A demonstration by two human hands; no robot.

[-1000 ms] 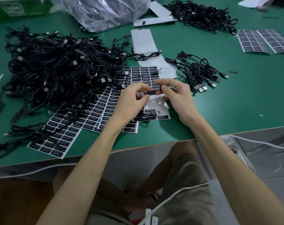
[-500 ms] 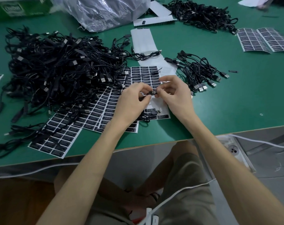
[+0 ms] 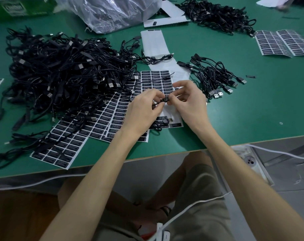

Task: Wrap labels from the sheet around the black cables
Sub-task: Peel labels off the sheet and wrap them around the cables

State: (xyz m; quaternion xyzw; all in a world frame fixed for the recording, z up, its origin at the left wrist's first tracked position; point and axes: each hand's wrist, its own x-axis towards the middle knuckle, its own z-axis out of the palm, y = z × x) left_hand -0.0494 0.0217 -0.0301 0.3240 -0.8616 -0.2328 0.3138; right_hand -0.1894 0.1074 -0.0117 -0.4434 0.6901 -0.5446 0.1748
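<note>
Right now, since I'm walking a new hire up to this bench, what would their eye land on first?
First, the big heap of black cables covering the left of the green table. Then, at the centre, the left hand and right hand pinch a label on one cable, above the black label sheets spread toward the near edge.

Surface [image 3: 252, 110]: large cable pile [image 3: 61, 75] on the left, overlapping label sheets [image 3: 99, 122] spread toward the near edge. Small cable bundle [image 3: 215, 75] right of centre. Behind it, a second cable heap [image 3: 215, 14]; further label sheets [image 3: 283, 42] at far right. Plastic bag [image 3: 113, 11] at rear centre, box [image 3: 21, 7] at rear left
</note>
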